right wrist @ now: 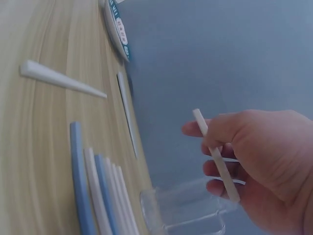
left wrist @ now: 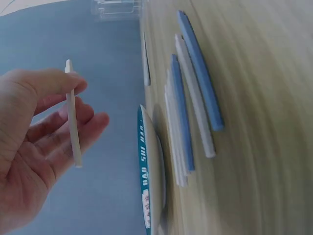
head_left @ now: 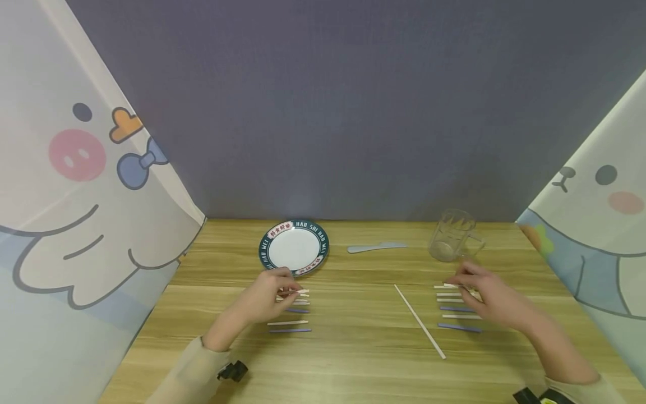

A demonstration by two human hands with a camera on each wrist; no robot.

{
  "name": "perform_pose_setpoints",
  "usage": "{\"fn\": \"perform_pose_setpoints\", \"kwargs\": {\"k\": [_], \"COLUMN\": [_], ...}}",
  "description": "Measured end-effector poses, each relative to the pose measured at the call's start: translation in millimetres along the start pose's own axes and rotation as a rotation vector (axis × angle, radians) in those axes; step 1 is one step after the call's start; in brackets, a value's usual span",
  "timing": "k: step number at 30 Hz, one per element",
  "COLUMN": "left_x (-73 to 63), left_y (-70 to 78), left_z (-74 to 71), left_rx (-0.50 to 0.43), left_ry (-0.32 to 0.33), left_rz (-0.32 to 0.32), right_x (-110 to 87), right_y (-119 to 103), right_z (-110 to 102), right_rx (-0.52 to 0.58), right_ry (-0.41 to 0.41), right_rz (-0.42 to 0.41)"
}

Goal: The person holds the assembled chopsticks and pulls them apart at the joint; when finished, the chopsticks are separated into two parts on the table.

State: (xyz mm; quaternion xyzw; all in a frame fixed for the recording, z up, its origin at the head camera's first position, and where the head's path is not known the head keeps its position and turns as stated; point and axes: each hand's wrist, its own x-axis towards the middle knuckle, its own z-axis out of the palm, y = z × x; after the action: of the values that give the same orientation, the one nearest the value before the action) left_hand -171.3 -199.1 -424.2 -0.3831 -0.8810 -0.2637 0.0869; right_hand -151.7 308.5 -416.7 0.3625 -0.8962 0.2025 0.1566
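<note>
Between thumb and fingertips my left hand [head_left: 264, 295] pinches a short white stick [left wrist: 73, 122]. Below that hand lies a stack of parallel short sticks, several white [head_left: 287, 322] and two blue [head_left: 290, 330], partly hidden by the fingers in the head view. My right hand [head_left: 492, 292] holds another short white stick [right wrist: 217, 161], pinched by the thumb and fingers. Under it is a similar row of white sticks [head_left: 461, 316] and two blue sticks [head_left: 459, 327] on the wooden table. A long white chopstick [head_left: 420, 321] lies slanted between the two rows.
A green-rimmed white plate [head_left: 294, 249] sits behind the left hand. At the back middle lies a pale knife [head_left: 375, 247]. The clear glass mug [head_left: 449, 241] stands just behind the right hand. A grey panel [head_left: 353, 112] rises along the table's back edge.
</note>
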Motion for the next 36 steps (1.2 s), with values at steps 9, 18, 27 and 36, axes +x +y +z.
{"fn": "perform_pose_setpoints", "kwargs": {"k": [9, 18, 27, 36], "left_x": [-9.2, -15.1, -18.4, -21.5], "left_y": [-2.7, -0.8, 2.5, 2.2], "left_z": [-0.6, 5.0, 8.8, 13.2], "left_rx": [-0.018, -0.089, -0.083, -0.091], "left_ry": [-0.116, -0.202, -0.278, -0.370], "left_rz": [-0.048, -0.070, -0.107, -0.169], "right_x": [-17.1, -30.3, -37.8, -43.1], "right_y": [11, 18, 20, 18], "right_z": [3, 11, 18, 24], "right_rx": [0.042, 0.107, 0.120, 0.207], "right_ry": [-0.022, -0.033, -0.068, -0.159], "right_rz": [0.038, -0.002, -0.006, 0.046]}}
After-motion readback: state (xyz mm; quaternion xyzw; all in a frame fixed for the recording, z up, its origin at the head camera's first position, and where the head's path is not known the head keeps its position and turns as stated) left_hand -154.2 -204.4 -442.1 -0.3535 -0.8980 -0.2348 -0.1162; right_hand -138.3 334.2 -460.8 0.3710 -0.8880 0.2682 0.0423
